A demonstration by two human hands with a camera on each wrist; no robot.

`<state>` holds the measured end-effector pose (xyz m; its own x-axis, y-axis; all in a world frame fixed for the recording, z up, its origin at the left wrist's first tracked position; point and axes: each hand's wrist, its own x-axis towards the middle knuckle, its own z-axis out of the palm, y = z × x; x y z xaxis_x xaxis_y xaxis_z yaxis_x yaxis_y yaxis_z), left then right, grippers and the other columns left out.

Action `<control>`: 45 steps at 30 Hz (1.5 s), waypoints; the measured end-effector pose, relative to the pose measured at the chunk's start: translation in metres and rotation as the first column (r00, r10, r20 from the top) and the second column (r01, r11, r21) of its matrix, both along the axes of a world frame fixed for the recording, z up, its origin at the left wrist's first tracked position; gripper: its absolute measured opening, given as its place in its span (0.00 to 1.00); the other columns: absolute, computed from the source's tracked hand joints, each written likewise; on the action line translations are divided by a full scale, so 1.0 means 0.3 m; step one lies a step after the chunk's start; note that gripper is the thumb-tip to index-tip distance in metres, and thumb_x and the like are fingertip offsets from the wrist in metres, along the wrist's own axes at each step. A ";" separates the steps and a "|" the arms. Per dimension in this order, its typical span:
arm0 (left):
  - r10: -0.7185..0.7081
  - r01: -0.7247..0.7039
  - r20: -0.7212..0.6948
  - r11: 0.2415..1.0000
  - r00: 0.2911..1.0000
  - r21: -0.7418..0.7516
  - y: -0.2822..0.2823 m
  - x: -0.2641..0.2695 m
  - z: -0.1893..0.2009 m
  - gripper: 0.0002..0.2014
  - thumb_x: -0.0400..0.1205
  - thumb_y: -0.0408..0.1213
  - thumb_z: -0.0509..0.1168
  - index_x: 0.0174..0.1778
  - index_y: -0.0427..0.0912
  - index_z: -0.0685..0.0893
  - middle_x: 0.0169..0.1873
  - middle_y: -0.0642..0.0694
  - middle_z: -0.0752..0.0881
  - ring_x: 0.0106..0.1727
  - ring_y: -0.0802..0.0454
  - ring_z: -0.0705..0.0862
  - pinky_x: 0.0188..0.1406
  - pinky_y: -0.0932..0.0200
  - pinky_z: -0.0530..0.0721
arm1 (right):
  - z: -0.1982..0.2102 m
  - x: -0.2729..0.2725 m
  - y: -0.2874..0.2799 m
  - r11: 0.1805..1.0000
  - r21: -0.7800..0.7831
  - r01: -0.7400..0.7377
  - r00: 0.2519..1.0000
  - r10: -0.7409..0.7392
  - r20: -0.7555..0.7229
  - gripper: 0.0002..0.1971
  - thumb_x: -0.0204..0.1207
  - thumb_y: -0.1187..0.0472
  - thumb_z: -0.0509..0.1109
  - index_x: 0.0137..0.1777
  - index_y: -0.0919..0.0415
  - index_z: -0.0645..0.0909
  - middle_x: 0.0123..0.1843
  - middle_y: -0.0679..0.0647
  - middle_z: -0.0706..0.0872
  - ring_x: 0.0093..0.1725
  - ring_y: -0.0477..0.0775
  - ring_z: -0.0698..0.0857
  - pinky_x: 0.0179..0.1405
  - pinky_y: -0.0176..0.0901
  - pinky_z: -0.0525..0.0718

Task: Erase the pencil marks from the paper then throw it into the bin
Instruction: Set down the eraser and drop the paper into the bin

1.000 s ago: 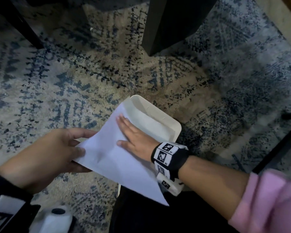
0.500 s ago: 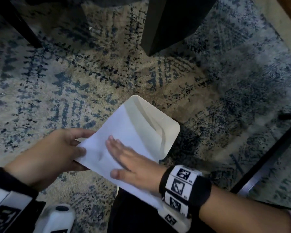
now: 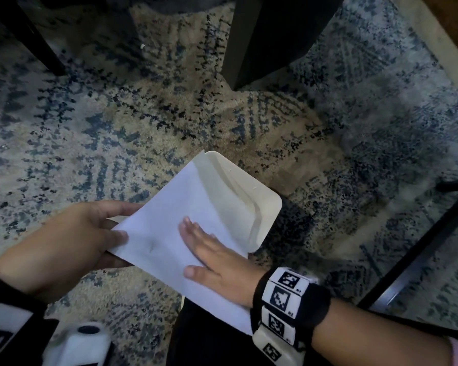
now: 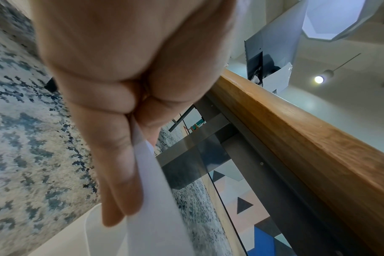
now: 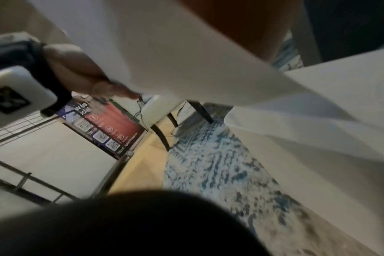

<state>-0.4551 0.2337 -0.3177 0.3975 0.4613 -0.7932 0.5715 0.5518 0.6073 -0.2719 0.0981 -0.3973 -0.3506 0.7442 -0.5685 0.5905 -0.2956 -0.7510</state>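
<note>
A white sheet of paper (image 3: 164,233) lies tilted over the open top of a cream bin (image 3: 265,207) on the carpet. My left hand (image 3: 109,233) pinches the sheet's left corner, thumb on top and fingers underneath; the left wrist view shows the paper (image 4: 151,199) caught between thumb and fingers. My right hand (image 3: 209,249) rests flat on the paper's near half with straight fingers. The right wrist view shows the underside of the paper (image 5: 186,52) and the bin wall (image 5: 340,112). No pencil marks are visible on the sheet.
A blue and beige patterned carpet (image 3: 117,128) surrounds the bin. A dark furniture leg (image 3: 262,40) stands behind it and a slanted metal bar (image 3: 421,247) at right. My dark-clothed leg (image 3: 209,339) is just below the paper. A wooden table edge (image 4: 296,138) runs overhead.
My right hand has slid back along the paper toward me, from the far edge to the near half. The left hand keeps its pinch on the corner.
</note>
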 end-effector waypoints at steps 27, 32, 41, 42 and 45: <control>0.028 -0.027 0.007 0.998 1.000 -0.057 -0.009 -0.060 -0.043 0.25 0.77 0.17 0.56 0.36 0.52 0.90 0.28 0.42 0.91 0.26 0.47 0.89 0.20 0.58 0.86 | -0.069 0.043 0.096 0.994 0.074 0.075 0.993 -0.081 0.083 0.36 0.84 0.43 0.51 0.81 0.48 0.31 0.83 0.44 0.30 0.80 0.40 0.31 0.80 0.41 0.36; 0.016 -0.013 0.020 0.993 1.000 -0.118 0.022 -0.083 -0.021 0.23 0.78 0.19 0.57 0.41 0.50 0.90 0.37 0.37 0.92 0.37 0.38 0.90 0.27 0.52 0.89 | -0.145 0.084 0.088 0.971 -0.100 0.219 0.972 -0.209 0.106 0.33 0.86 0.48 0.50 0.83 0.53 0.35 0.84 0.48 0.35 0.82 0.45 0.37 0.79 0.40 0.38; -0.050 0.051 0.012 0.992 0.999 -0.114 0.012 -0.068 -0.038 0.25 0.78 0.18 0.56 0.39 0.54 0.90 0.33 0.40 0.92 0.30 0.46 0.89 0.31 0.50 0.89 | -0.149 0.149 0.135 0.986 0.047 0.158 0.959 -0.165 0.232 0.38 0.83 0.41 0.52 0.82 0.49 0.32 0.84 0.45 0.32 0.82 0.49 0.35 0.82 0.53 0.40; -0.048 0.049 0.020 0.993 0.999 -0.107 0.009 -0.061 -0.038 0.25 0.77 0.18 0.56 0.38 0.54 0.90 0.33 0.40 0.92 0.30 0.46 0.90 0.30 0.52 0.89 | -0.121 0.117 0.140 0.994 0.086 0.063 0.976 -0.080 0.202 0.37 0.83 0.41 0.51 0.81 0.47 0.30 0.83 0.44 0.31 0.82 0.46 0.33 0.81 0.51 0.38; -0.025 0.030 0.045 0.995 0.999 -0.095 0.013 -0.050 -0.033 0.26 0.77 0.17 0.56 0.36 0.53 0.91 0.33 0.41 0.92 0.32 0.44 0.90 0.25 0.56 0.88 | -0.111 0.078 0.144 0.991 0.116 -0.072 0.985 0.053 0.162 0.35 0.85 0.45 0.53 0.79 0.44 0.30 0.83 0.45 0.31 0.80 0.42 0.33 0.79 0.42 0.38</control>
<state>-0.4701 0.2376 -0.3277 0.4440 0.3728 -0.8148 0.5615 0.5929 0.5773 -0.2485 0.1413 -0.4307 -0.3112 0.7904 -0.5277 0.7192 -0.1671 -0.6744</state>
